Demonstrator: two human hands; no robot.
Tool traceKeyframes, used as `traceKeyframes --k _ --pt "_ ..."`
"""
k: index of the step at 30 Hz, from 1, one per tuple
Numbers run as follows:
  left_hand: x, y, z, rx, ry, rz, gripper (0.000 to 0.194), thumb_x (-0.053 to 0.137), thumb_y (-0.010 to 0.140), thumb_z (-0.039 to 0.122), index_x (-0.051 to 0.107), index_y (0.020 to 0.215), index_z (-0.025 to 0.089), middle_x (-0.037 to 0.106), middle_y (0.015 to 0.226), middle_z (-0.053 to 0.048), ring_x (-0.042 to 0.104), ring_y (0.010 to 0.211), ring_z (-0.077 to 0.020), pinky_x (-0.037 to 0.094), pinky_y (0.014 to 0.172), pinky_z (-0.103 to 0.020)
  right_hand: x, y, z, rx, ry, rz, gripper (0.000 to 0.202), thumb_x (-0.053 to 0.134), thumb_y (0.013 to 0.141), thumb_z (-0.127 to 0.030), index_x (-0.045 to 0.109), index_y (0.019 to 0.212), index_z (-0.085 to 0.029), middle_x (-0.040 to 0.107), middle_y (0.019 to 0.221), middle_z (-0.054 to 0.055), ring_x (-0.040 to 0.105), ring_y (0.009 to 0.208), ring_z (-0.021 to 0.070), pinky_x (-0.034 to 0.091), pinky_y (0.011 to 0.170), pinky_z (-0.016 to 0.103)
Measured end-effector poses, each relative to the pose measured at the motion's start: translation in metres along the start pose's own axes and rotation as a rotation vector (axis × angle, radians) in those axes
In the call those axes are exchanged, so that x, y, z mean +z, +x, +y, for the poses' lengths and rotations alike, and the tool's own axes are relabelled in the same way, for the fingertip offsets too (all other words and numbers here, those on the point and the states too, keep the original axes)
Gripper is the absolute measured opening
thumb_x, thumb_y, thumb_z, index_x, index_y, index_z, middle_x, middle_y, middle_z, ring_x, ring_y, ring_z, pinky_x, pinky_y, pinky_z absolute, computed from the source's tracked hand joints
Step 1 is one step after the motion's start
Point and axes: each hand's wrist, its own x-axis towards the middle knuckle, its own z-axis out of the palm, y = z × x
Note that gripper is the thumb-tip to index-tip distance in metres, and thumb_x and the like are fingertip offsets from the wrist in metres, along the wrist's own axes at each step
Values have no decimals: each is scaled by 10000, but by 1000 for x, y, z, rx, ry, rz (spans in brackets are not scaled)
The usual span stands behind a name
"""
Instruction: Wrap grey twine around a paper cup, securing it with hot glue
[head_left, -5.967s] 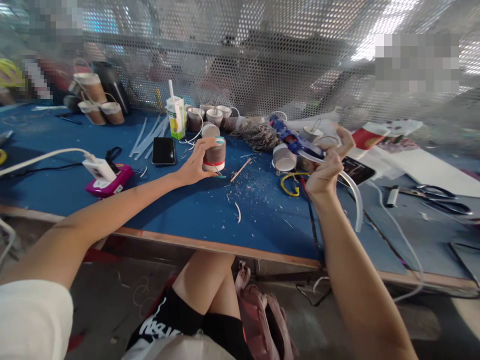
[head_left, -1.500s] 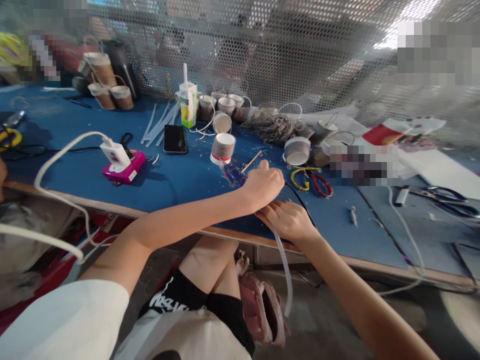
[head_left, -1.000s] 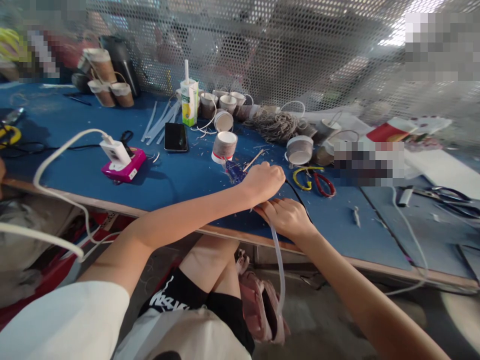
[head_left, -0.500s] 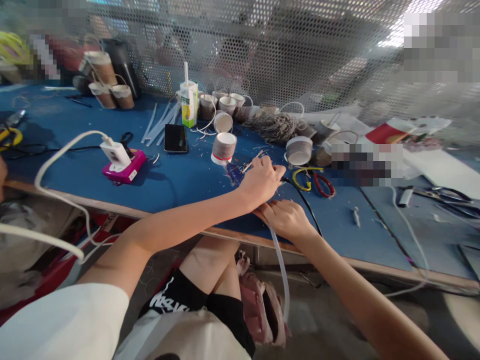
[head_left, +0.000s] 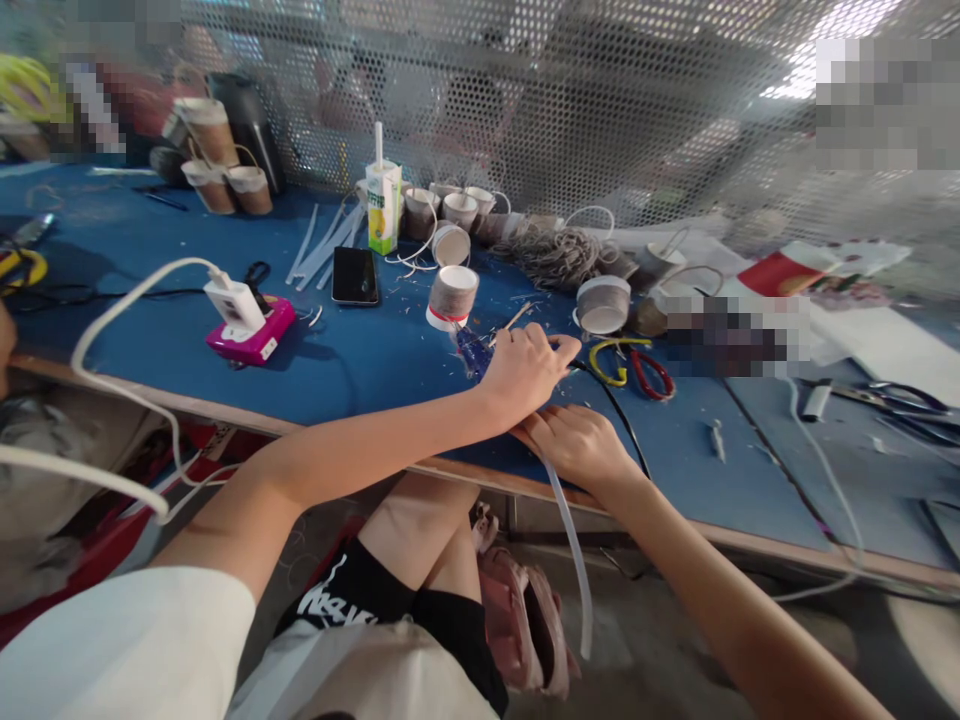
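Observation:
A blue glue gun [head_left: 471, 350] lies near the table's front edge, its nozzle towards a small grey-wrapped white cup [head_left: 454, 294] with a red band. My left hand [head_left: 525, 372] is closed over the glue gun's body, hiding most of it. Just below and to the right, my right hand [head_left: 571, 440] pinches a long translucent glue stick [head_left: 571, 545], whose free end hangs past the table edge. The two hands nearly touch, and the stick's upper end is hidden between them.
Yellow-and-red-handled pliers [head_left: 628, 366] lie right of my hands, beside a black cord [head_left: 619, 410]. A phone [head_left: 355, 276], a drink carton [head_left: 383, 208] and a pink power adapter [head_left: 255, 335] stand left. Several small cups and a twine bundle [head_left: 559, 257] line the back.
The hanging end of the glue stick has swung slightly to the right. Both hands keep nearly the same hold, and the whole view has shifted a little.

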Motion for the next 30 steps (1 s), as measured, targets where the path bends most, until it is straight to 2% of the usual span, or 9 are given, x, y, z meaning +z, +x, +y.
traceKeyframes --k 12,17,22,30 --pt "6 2 0 0 -7 -15 264 424 982 328 538 1137 147 630 943 -167 664 830 -253 407 718 -317 2 1 -2 5 -18 -29 417 454 987 -230 543 584 -173 502 436 -21 458 455 117 282 528 267" --pt "11 4 0 6 7 7 217 395 981 205 543 1125 140 638 910 -135 674 803 -226 439 726 -321 1 2 -4 3 -48 -26 418 469 978 -214 525 565 -175 488 430 -19 450 449 116 290 533 264" --pt "8 6 -1 20 -19 13 238 371 966 130 559 1111 107 658 902 -145 692 817 -242 472 734 -336 2 1 -4 16 -53 -78 410 487 968 -212 547 565 -167 495 429 -16 436 472 107 280 553 257" --pt "9 8 -2 36 -43 -8 240 378 950 111 564 1101 89 668 897 -146 692 823 -242 450 744 -324 5 -3 -4 27 -21 -121 443 463 981 -252 556 558 -158 493 429 -5 416 466 102 264 549 268"
